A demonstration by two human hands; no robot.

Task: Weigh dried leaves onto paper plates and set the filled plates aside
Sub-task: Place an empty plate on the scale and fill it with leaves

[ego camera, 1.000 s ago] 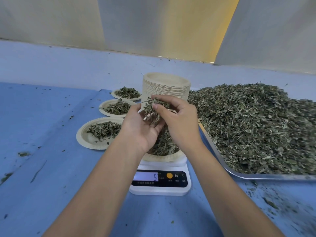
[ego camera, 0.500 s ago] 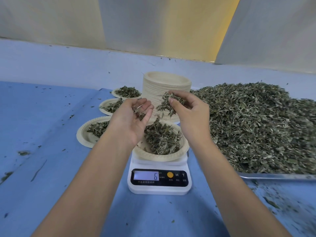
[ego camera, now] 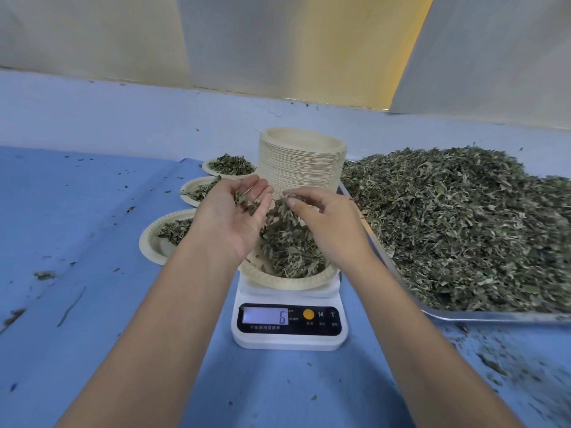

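Grey-green dried leaves [ego camera: 457, 223], beige paper plates [ego camera: 301, 162], white scale [ego camera: 290, 338], blue table [ego camera: 77, 227]

Blue-covered table [ego camera: 92, 304] before pale wall panels [ego camera: 92, 32], one yellow-lit strip [ego camera: 355, 47].

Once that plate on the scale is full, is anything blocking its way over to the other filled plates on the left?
Nothing solid. The plate being weighed has only the person's own left hand above its left edge; beyond, the blue table in front of the nearest filled plate holds just leaf crumbs.

Bare left hand [ego camera: 227, 219], bare right hand [ego camera: 329, 225], bare forearms [ego camera: 182, 307].
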